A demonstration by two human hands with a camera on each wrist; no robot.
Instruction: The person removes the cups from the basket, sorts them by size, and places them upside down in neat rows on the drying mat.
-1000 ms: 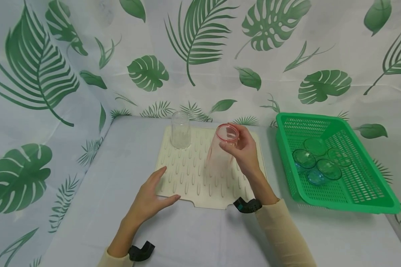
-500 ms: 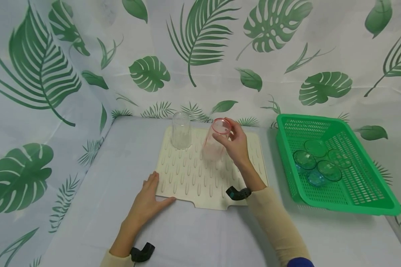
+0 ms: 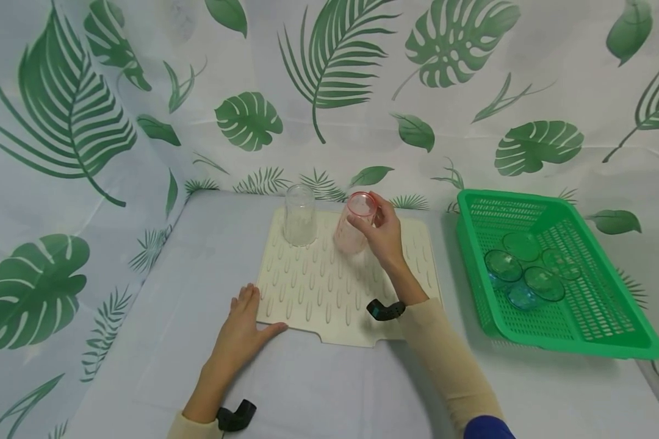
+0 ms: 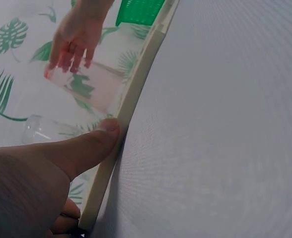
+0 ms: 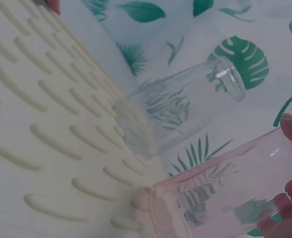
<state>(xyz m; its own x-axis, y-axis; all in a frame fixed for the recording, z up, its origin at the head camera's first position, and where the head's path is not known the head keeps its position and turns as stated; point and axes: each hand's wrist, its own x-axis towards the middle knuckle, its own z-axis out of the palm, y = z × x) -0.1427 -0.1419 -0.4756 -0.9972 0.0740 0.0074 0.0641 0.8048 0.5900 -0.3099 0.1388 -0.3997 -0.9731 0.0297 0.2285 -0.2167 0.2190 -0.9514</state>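
Note:
My right hand (image 3: 385, 235) grips a pink-tinted glass (image 3: 351, 236) near its red-ringed top end, thumb on one side and fingers on the other. In the right wrist view the pink glass (image 5: 215, 198) stands with its lower rim right at the ridged cream drying board (image 5: 51, 129). Left of it, a clear glass (image 3: 300, 222) stands upside down on the back of the board. My left hand (image 3: 238, 335) rests at the board's front left corner, fingers along the left edge. In the left wrist view its thumb (image 4: 94, 146) presses on the front edge.
A green plastic basket (image 3: 598, 344) stands on the right of the table, with several glasses (image 3: 543, 283) inside, some bluish. Behind the table hangs a white leaf-patterned cloth (image 3: 351, 146). Something dark blue (image 3: 487, 427) shows at the bottom edge.
My right hand has carried the pink glass left and back, closer to the clear glass, and lowered it toward the board. My left hand has settled against the board's corner.

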